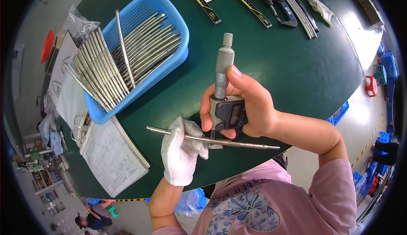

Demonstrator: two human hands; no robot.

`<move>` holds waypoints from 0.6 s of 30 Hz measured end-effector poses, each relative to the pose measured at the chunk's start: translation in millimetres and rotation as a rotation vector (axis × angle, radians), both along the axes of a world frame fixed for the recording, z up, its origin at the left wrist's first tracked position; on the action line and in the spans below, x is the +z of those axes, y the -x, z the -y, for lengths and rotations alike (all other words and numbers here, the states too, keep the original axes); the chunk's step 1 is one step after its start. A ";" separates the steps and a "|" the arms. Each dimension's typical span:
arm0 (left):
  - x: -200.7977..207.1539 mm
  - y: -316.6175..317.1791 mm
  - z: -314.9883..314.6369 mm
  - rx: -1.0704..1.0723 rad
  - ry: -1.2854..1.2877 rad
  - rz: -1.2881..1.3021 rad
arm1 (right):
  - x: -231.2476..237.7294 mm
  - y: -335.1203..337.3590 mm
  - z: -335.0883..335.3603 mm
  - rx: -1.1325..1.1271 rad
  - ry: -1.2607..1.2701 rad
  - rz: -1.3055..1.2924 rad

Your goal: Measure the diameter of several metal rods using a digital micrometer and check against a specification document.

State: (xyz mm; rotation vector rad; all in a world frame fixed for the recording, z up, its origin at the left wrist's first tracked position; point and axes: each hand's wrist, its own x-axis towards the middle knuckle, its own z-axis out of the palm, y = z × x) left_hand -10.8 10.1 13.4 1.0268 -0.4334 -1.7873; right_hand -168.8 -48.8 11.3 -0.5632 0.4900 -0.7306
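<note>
My left hand (180, 160), in a white glove, is closed around a slim metal rod (254, 145) that lies nearly level and has stepped sections toward its right end. My bare right hand (257, 103) grips a digital micrometer (224, 110) upright, its thimble pointing away from me and its small dark display facing up. The thumb rests beside the barrel. The rod crosses the micrometer's measuring gap at the lower end of the frame; whether both faces touch it I cannot tell. Both hands are above the green table (271, 65).
A blue plastic basket (183, 31) at the left holds many similar metal rods (148, 44). Below it lies a clipped stack of papers (116, 160). Along the far edge are two black-and-yellow strips (246, 1), another micrometer (283, 8), long metal strips (299, 12) and a white cloth (319, 4).
</note>
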 end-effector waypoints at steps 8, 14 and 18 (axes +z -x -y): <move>3.5 -10.2 6.4 0.071 0.109 0.191 | 0.2 -0.4 -0.7 0.014 0.009 -0.004; 3.0 -4.0 2.1 0.081 0.000 0.108 | 0.5 0.1 -1.9 0.035 -0.039 0.036; 2.2 -4.0 2.3 0.010 0.035 0.091 | -0.9 -0.8 -1.7 0.027 -0.042 0.059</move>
